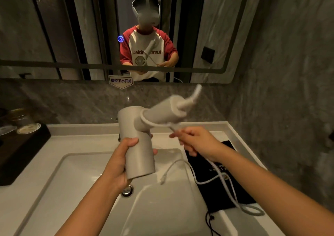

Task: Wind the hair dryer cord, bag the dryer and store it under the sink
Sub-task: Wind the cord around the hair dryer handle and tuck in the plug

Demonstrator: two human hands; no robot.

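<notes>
Head view, left hand: closed around hair dryer barrel, above sink.
Right hand: pinching cord, one loop on handle.
Slack: trailing over black bag.
Risk: loop slipping; plug snagging.

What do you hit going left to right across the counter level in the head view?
Dark tray with cups → left hand gripping the hair dryer over the sink → right hand pinching the cord → black bag flat on the counter.
</notes>
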